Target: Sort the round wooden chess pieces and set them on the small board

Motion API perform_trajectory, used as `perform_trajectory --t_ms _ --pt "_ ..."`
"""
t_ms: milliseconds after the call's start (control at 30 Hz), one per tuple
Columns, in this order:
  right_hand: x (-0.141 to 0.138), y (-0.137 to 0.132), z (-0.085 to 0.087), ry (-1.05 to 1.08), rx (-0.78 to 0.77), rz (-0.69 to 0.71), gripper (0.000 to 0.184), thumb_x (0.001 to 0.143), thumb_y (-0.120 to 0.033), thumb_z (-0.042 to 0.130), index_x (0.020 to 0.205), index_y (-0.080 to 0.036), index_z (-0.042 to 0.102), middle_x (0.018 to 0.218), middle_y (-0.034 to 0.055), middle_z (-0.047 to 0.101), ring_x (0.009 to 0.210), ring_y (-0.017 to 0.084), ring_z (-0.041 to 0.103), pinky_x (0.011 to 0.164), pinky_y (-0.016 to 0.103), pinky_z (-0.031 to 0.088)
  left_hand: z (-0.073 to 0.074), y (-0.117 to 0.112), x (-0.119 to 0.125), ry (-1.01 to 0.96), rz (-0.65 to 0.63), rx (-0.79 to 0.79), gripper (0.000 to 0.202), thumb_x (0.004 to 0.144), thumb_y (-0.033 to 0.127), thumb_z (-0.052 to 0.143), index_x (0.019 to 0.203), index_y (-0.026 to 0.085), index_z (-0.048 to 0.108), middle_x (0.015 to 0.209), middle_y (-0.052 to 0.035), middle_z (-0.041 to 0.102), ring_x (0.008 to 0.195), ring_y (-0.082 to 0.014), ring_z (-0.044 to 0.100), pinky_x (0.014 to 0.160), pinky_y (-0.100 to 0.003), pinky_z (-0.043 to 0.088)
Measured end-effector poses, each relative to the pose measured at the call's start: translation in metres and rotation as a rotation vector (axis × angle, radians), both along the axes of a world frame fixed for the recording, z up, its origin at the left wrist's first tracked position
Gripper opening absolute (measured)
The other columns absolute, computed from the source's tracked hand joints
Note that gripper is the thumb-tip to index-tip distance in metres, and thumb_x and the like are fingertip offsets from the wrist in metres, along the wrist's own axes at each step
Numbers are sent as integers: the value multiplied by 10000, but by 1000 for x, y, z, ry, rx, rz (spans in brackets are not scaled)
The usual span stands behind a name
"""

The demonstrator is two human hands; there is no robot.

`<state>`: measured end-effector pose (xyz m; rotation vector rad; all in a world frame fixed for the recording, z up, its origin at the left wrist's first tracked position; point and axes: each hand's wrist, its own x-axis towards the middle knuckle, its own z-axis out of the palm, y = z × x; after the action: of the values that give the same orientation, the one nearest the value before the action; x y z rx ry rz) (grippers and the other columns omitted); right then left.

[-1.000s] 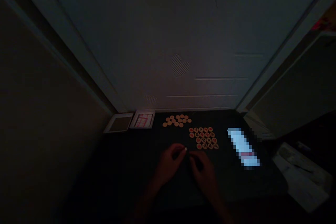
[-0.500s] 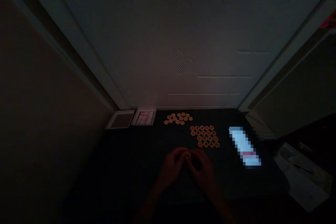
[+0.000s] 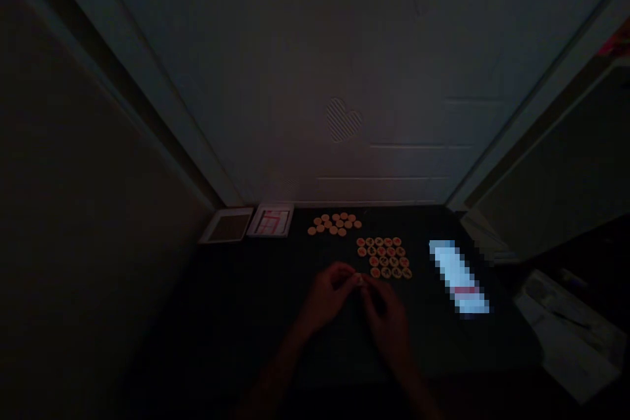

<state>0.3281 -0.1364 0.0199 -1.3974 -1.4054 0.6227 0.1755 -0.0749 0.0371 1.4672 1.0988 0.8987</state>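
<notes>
The room is very dim. My left hand (image 3: 329, 296) and my right hand (image 3: 386, 316) meet over a dark surface, fingers curled together around a small round pale disc (image 3: 359, 281) pinched between them. Just beyond my fingertips lies a neat block of several round discs with red marks (image 3: 384, 258). Farther back sits a looser cluster of several plain tan discs (image 3: 335, 224).
Two flat square box halves, one plain (image 3: 226, 226) and one with red lines (image 3: 272, 221), lie at the back left against a white door (image 3: 344, 79). A bright blurred oblong object (image 3: 459, 275) lies to the right. Pale papers (image 3: 566, 328) sit at far right.
My two hands came together and shifted slightly toward the marked discs; the small disc is now pinched between both sets of fingertips. The view tilted a little.
</notes>
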Motion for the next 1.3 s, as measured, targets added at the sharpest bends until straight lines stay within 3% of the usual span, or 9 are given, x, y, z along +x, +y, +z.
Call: perform_trajectory --t_ms 100,233,433,800,1033,1300 --pt "1 -1 2 18 -8 -78 255 969 -372 559 1091 -220 723 1059 85 743 988 230 691 875 353 545 5 20 5 143 27 76 156 911 349 629 955 206 672 937 -36 774 892 -187 730 833 -310 572" --pt "3 -3 1 42 -23 -127 263 971 -391 550 1067 -213 719 1042 84 740 970 228 687 865 347 538 6 39 13 360 -34 174 119 903 310 629 934 229 710 922 -18 779 866 -189 727 782 -293 557" --pt "4 -3 -2 61 -17 -156 252 971 -389 542 1042 -221 716 1015 73 735 948 223 683 861 346 531 -1 43 21 494 17 239 103 889 277 649 961 243 714 942 -18 769 878 -196 708 758 -290 523" --pt "5 -5 -1 67 -41 -217 255 968 -385 540 1044 -215 714 1039 82 731 975 235 675 881 361 517 -5 36 25 546 68 279 134 914 354 643 980 246 687 958 -20 744 897 -195 683 763 -297 506" --pt "7 -3 -7 76 -46 -292 268 931 -416 587 1008 -200 725 986 93 744 892 242 688 809 361 538 -5 34 23 549 50 316 119 890 296 666 992 237 679 1003 -26 737 911 -197 677 782 -303 512" --pt "9 -1 -3 87 -116 -268 241 899 -418 624 930 -198 716 879 65 741 789 223 676 729 328 533 -6 36 21 526 29 336 148 902 293 645 1036 240 677 1025 -32 732 891 -201 677 786 -310 519"
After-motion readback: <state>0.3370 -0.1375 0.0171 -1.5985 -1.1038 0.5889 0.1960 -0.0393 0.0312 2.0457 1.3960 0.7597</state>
